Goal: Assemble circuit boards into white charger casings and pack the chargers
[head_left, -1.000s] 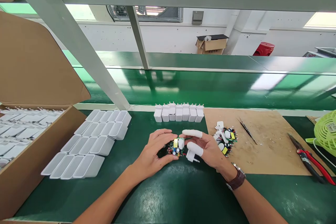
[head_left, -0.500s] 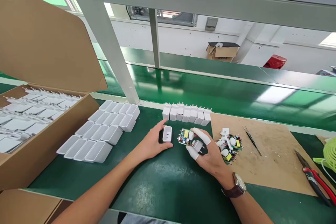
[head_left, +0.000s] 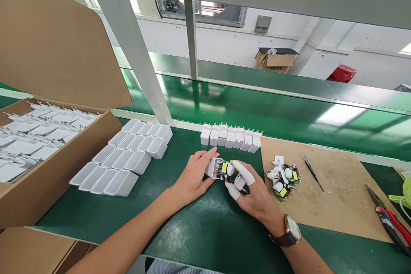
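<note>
Our left hand is clamped around a white case, probably to steady it with its mouth facing right. Our right hand pinches a circuit board and its white plug piece between covered thumb and forefinger, the board's left end at that mouth, seemingly just inside. Both are held mid-way between the near and far edges of the green surface. Open cases stand in rows toward its left edge, mouths up, presumably for easy picking; pronged plugs line its far edge. Rightward, more boards heap on the cardboard sheet's left edge. We can read no brand; the far box's print is too small.
</note>
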Tool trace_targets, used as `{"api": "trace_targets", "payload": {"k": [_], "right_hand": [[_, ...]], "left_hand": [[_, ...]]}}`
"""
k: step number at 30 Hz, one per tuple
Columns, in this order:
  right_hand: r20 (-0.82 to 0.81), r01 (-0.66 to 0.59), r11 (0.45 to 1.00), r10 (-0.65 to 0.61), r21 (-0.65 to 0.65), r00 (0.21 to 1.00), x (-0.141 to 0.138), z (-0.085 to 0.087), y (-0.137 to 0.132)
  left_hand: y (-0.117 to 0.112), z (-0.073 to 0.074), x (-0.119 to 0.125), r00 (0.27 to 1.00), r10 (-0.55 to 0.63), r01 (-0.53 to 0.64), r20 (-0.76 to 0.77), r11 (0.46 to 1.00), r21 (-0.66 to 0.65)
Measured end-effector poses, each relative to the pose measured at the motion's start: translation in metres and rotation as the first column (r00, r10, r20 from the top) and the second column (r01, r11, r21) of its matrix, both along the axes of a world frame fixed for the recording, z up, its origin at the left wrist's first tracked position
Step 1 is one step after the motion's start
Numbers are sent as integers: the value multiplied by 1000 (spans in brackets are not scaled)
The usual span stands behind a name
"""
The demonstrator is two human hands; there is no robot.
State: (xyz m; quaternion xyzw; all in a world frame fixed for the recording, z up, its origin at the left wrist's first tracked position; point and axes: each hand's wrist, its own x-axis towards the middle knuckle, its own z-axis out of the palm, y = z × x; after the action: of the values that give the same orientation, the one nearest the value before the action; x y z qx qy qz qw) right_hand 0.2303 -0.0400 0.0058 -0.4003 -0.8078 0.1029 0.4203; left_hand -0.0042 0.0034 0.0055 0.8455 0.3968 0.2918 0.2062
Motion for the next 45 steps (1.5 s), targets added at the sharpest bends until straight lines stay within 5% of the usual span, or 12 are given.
{"api": "trace_targets", "payload": {"k": [28,45], "right_hand": [[58,26,1000,-27,12,998,-1,-2,0],[76,34,999,-34,6,996,-1,2,0]], "left_hand": [[-3,1,3,999,-3,6,-45,998,68],[-5,-3,8,1000,6,-6,-4,1000,-10]]}}
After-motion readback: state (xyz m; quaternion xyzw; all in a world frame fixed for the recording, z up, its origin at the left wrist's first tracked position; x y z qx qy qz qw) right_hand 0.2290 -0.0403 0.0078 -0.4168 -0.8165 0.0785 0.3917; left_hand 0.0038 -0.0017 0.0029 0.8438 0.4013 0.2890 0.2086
